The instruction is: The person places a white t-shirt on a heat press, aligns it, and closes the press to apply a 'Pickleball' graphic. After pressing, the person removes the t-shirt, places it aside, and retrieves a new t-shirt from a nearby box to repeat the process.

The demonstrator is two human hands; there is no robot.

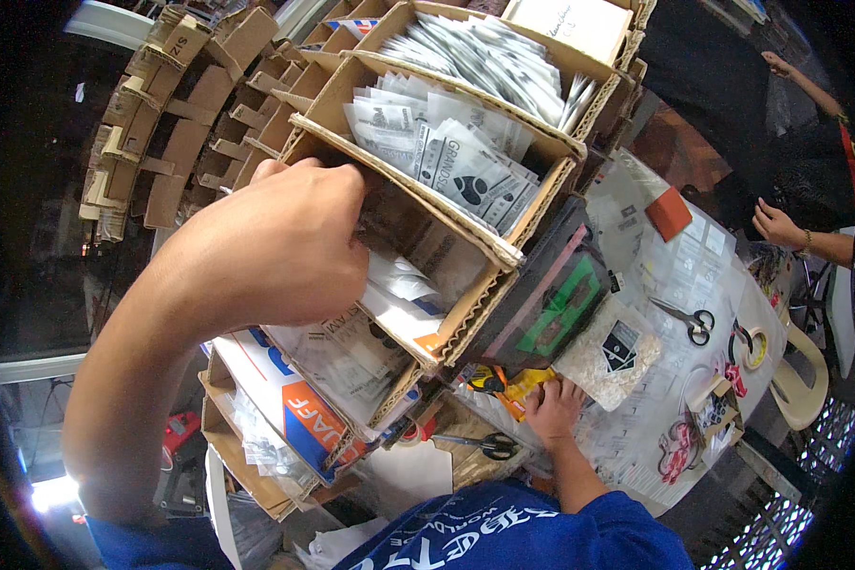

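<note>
My left hand [299,237] is curled over a cardboard compartment [470,318]. Its fingers are bent and mostly hidden, so what they hold, if anything, does not show. Below that hand, clear printed plastic packets [347,361] lie in another compartment, and a second stack of packets [446,157] fills the one just beyond. Lower right, my right hand [556,410] rests on the white table with its fingers stretched out. Its fingertips meet a yellow packet [518,391], which has a black-and-yellow tool [487,378] beside it.
Scissors [689,321], a tape roll [753,349] and an orange-red square [669,213] lie on the table [636,456]. Another pair of scissors [489,444] sits nearer me. A grey bin [532,285] stands by the boxes. Another person's hand [779,225] is at the far right.
</note>
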